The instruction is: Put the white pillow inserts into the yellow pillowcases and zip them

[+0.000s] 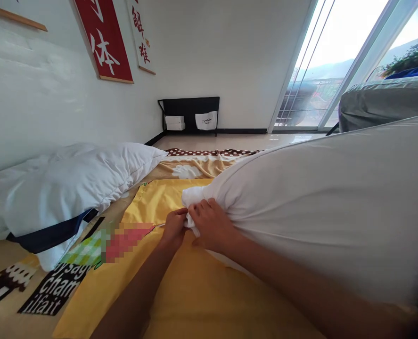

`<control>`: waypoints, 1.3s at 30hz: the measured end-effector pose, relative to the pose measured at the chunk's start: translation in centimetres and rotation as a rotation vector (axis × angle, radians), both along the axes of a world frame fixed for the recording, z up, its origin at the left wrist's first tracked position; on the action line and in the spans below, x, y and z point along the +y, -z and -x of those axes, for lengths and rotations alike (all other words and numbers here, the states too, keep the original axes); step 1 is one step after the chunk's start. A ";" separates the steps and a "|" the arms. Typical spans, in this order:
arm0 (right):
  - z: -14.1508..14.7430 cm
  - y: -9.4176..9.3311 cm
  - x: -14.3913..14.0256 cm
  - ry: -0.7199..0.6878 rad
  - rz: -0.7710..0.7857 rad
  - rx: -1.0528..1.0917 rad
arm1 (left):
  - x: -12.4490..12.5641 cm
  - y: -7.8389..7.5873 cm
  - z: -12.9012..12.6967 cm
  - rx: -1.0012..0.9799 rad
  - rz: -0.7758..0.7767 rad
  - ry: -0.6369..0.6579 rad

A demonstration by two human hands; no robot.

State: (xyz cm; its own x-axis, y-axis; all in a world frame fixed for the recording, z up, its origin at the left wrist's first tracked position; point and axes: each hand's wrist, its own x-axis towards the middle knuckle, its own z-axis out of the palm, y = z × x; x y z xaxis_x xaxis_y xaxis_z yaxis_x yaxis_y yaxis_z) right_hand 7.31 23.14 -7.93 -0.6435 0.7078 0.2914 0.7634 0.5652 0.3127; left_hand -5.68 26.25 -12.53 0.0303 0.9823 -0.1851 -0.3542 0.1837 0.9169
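A large, plump white pillow [322, 197] fills the right side of the view, its near end bunched into a narrow corner. My right hand [212, 226] is closed over that gathered corner, palm down. Just to its left, my left hand [175, 228] pinches at the tip of the same white corner; its fingertips are partly hidden. Beneath both hands a yellow cloth, which looks like a pillowcase [159, 195], lies spread out. A pixelated red patch covers part of its print.
A second white pillow [70, 174] with a navy band [53, 233] lies against the left wall. The patterned bedsheet [201, 165] shows beyond the yellow cloth. Past the bed stand a low black panel [189, 108], a window [329, 61] and a grey covered item [385, 103].
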 end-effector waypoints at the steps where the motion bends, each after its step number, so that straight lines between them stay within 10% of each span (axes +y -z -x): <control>1: 0.0 0.0 0.1 0.011 -0.014 0.004 | 0.0 -0.1 0.1 0.010 -0.018 -0.019; 12: -0.1 -1.6 0.4 0.022 0.025 0.190 | 0.5 -0.9 0.9 0.026 -0.152 0.046; 18: -5.0 -5.9 1.9 0.008 0.091 0.490 | 1.3 -0.3 1.3 0.311 -0.307 -0.032; 28: -14.3 -17.1 -1.8 0.033 0.195 1.150 | -2.7 0.7 -1.5 1.222 -0.925 0.747; 39: -15.4 -23.7 -3.1 0.382 -0.145 1.046 | -2.5 0.1 -0.5 1.017 -0.703 0.937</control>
